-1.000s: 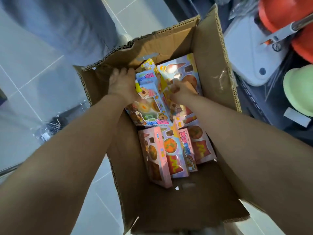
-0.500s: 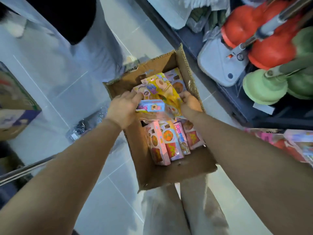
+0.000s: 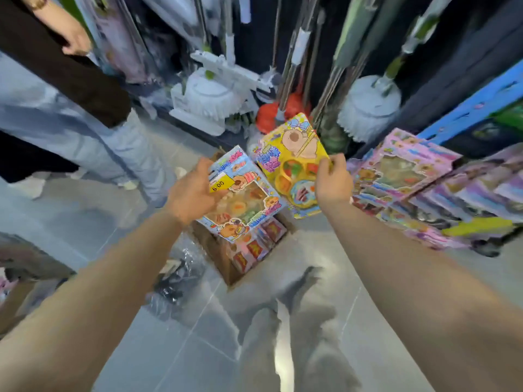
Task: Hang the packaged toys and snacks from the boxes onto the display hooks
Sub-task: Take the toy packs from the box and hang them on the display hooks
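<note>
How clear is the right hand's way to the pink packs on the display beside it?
Likely yes: the pink packs sit just beside the right hand, nothing between them. But that hand grips the yellow pack, so it cannot take one.

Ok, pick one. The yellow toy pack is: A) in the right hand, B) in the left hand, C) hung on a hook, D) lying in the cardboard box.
A: the right hand grips the yellow toy pack by its edge, while the left hand holds the blue pack.
</note>
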`<state>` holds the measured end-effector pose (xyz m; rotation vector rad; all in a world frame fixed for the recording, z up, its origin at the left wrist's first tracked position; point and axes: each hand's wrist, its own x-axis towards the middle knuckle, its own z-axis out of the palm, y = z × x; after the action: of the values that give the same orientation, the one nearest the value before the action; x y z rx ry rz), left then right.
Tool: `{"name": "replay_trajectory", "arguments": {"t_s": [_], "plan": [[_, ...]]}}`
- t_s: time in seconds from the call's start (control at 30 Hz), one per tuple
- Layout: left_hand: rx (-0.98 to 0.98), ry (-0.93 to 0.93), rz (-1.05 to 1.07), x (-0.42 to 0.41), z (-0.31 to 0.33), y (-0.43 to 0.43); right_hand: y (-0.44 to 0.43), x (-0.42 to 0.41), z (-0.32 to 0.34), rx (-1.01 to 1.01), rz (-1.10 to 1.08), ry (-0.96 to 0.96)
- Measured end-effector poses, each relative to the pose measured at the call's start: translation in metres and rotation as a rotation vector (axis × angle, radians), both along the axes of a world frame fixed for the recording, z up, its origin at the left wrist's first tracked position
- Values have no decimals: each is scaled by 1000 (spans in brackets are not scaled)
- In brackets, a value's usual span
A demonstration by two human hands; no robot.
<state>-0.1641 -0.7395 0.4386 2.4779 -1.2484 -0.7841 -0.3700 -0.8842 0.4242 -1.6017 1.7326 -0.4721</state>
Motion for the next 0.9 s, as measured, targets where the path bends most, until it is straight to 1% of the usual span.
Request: {"name": "replay_trajectory", "arguments": {"t_s": [0.03, 0.17, 0.27, 0.33, 0.43, 0.5, 0.57, 0.67, 0.73, 0.9], "plan": [[-12, 30, 7, -10, 15, -4, 3, -20, 17, -44, -29, 30], [-72, 70, -87, -52, 73, -27, 11, -102, 76, -175, -89, 102], [-133, 30, -194, -91, 106, -45, 16, -156, 105, -184, -182, 115], [-138, -26, -267, -123, 122, -57, 22, -191, 116, -199, -244, 99], [-97, -209, -421, -173, 137, -72, 32, -243, 123, -215, -298, 93], [-90, -321, -510, -201, 141, -83, 39, -276, 123, -194, -332, 104], [-76, -370, -558, -229, 140, -96, 44, -309, 118, -144, -343, 90], [-55, -358, -565, -266, 129, -113, 42, -350, 102, -3, -252, -7], [-62, -326, -542, -277, 124, -120, 38, -360, 95, 75, -144, -54], [-62, -200, -508, -300, 108, -156, 4, -363, 72, 87, 34, 111]]}}
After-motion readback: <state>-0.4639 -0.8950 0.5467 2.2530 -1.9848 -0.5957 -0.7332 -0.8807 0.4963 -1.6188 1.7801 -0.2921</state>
